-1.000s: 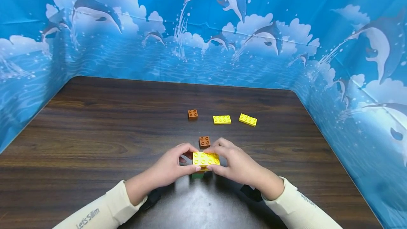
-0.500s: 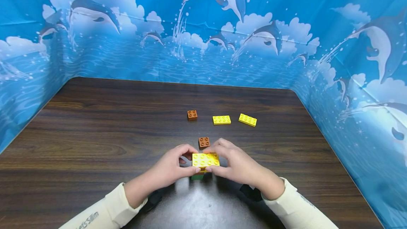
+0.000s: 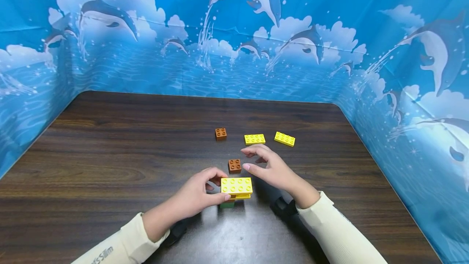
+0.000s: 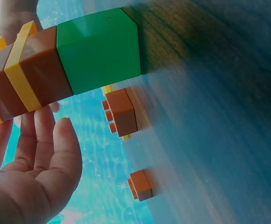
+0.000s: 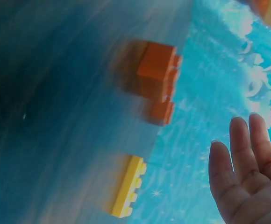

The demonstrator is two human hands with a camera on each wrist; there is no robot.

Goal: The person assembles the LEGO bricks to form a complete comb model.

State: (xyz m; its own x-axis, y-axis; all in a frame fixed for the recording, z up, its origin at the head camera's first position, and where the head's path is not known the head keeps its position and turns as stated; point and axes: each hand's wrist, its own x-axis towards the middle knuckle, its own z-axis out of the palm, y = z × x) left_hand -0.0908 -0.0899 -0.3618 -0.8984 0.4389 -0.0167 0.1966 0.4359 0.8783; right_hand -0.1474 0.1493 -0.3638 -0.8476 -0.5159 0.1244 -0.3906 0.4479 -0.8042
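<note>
Block stack (image 3: 236, 185) near us, our left hand (image 3: 199, 190) clamping it finger-and-thumb, our right hand (image 3: 269, 169) beside 1 brown block (image 3: 234, 166), thumb and fingers apart.

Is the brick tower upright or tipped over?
Upright: the brick tower has a green brick lowest, a yellow plate topmost, studded side up.
</note>
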